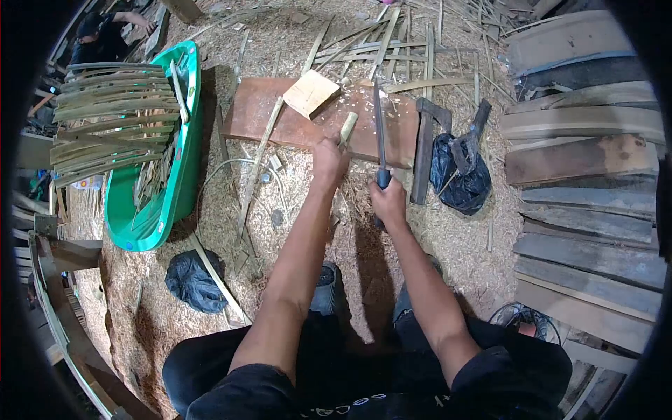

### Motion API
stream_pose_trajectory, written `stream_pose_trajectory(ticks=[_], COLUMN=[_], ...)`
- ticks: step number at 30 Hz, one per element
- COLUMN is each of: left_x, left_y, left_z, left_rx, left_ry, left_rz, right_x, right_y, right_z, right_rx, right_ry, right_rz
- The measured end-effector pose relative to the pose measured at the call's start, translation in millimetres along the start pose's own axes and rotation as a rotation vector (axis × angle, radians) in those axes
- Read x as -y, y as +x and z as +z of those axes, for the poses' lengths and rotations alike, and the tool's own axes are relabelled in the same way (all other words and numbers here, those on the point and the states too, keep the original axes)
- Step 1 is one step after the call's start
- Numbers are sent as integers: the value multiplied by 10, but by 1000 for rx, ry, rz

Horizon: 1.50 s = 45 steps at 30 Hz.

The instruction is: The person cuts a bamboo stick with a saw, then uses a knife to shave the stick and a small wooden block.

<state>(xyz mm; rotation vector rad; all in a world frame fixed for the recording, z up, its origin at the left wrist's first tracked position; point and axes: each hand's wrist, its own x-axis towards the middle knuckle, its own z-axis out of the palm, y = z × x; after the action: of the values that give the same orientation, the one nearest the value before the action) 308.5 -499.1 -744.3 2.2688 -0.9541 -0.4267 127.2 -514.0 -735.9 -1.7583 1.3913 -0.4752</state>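
Observation:
My left hand [329, 162] is closed round a short pale stick [348, 129], whose upper end points up and to the right. In my right hand [388, 199] is the dark handle of a long, narrow blade [379, 126], held upright in view with its tip over a reddish-brown board [400, 133]. The blade and the stick are apart. A square pale wood block [311, 94] lies on the board, just beyond my left hand. Small chips are scattered over the board's surface.
At the left, a green tub [183, 161] holds curved wooden strips [115, 105]. Planks [581, 161] line the right side. Black plastic bags [462, 182] and loose strips [371, 49] lie on the shavings-covered ground. Another person [101, 35] is at the upper left.

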Motion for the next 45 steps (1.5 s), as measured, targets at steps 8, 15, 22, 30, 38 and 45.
stream_pose_trajectory(ticks=[8, 15, 22, 30, 38, 45], left_x=[-77, -8, 62, -252, -113, -205], left_y=[-80, -74, 148, 626, 721, 674], left_z=[-63, -78, -208, -580, -532, -638], left_rx=[-34, -90, -33, 346, 281, 331], left_ry=[61, 1, 74, 326, 318, 335], left_rz=[-2, 127, 226, 31, 104, 92], right_x=[-131, 76, 203, 96, 159, 34], right_y=[-14, -16, -40, -2, -51, -13], right_z=[178, 54, -42, -29, -66, 47], right_rx=[19, 51, 16, 100, 88, 115], right_ry=[9, -56, -20, -93, 12, -40], right_rz=[-77, -29, -85, -62, -38, -55])
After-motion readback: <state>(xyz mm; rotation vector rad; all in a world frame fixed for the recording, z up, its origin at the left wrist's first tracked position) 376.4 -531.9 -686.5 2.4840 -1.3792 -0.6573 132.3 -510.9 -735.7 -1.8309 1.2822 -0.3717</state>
